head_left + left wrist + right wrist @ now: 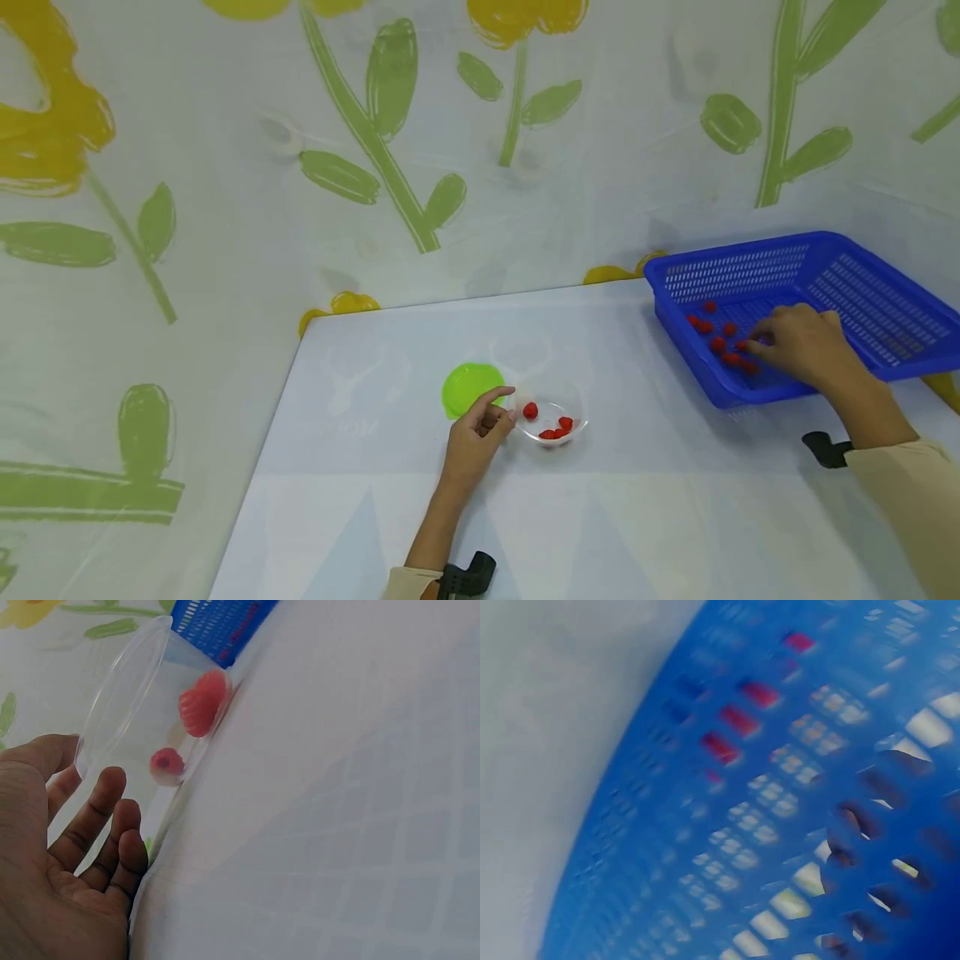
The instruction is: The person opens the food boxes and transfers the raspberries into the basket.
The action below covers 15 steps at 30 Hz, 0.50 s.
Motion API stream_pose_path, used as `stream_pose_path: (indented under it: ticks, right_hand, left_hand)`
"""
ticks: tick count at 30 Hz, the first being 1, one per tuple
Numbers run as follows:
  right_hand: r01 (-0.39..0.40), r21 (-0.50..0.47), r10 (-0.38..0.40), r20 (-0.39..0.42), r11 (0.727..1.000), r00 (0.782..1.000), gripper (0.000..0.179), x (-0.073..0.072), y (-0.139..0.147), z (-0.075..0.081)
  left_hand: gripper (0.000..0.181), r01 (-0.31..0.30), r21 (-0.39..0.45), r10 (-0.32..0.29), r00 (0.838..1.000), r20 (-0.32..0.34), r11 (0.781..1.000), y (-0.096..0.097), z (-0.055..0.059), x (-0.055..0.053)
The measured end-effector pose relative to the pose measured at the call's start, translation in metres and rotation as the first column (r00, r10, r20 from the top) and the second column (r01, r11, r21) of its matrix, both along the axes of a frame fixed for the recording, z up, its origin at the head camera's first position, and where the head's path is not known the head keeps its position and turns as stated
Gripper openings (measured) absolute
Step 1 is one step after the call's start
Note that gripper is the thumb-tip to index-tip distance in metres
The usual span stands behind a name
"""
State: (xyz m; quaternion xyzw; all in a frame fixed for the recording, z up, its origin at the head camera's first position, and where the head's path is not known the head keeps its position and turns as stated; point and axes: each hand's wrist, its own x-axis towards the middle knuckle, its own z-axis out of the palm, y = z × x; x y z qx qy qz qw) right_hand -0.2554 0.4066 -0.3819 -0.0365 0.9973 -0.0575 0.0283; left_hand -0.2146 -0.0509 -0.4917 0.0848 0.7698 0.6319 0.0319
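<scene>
My left hand (474,433) is at the left side of a clear plastic bowl (579,402), thumb and index fingertips right at its rim and the other fingers loosely bent. Several red raspberries (530,411) lie in the bowl; the left wrist view shows the bowl wall side-on with raspberries (199,711) behind it. On the right, my right hand (808,346) reaches into a blue plastic basket (825,243) and pinches a raspberry (741,345) with its fingertips. More raspberries (717,344) are scattered around on the basket floor. The right wrist view is blurred and looks through the basket's (667,750) slotted wall.
A bright green round lid (465,387) lies behind my left hand, left of the bowl. The white table (360,450) ends at the back against a wall covering (247,167) printed with flowers. The basket's raised sides stand around my right hand.
</scene>
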Motion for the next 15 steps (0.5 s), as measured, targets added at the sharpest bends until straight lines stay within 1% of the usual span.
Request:
stream_pose_path:
  ticks: [3, 5, 7, 9, 11, 15]
  right_hand:
    - [-0.009, -0.027, 0.005, -0.116, 1.0, 0.993, 0.024, 0.008, -0.012, 0.005]
    - [-0.019, -0.058, 0.007, -0.186, 0.998, 0.982, 0.022, 0.012, -0.022, 0.009]
    - [-0.046, -0.092, 0.021, -0.257, 0.995, 0.966, 0.019, 0.016, -0.033, 0.013]
    - [-0.087, -0.127, 0.041, -0.326, 0.988, 0.945, 0.016, 0.02, -0.045, 0.015]
    - [-0.141, -0.154, 0.069, -0.399, 0.978, 0.914, 0.013, 0.023, -0.056, 0.015]
    - [-0.231, -0.185, 0.116, -0.485, 0.955, 0.867, 0.013, 0.027, -0.077, 0.012]
  left_hand:
    - [0.034, 0.0, -0.005, 0.0, 1.0, 0.002, 1.0, 0.001, 0.001, 0.001]
    - [0.034, 0.0, -0.002, 0.0, 1.0, 0.0, 1.0, 0.001, 0.002, 0.001]
    - [0.034, 0.003, 0.004, -0.003, 1.0, -0.004, 1.0, 0.001, 0.003, 0.001]
    - [0.034, 0.002, 0.008, -0.002, 1.0, -0.003, 1.0, 0.001, 0.004, 0.001]
    - [0.033, -0.002, 0.005, 0.001, 1.0, 0.001, 1.0, 0.001, 0.003, 0.001]
    - [0.034, -0.014, -0.006, 0.014, 1.0, 0.019, 1.0, 0.004, 0.008, 0.002]
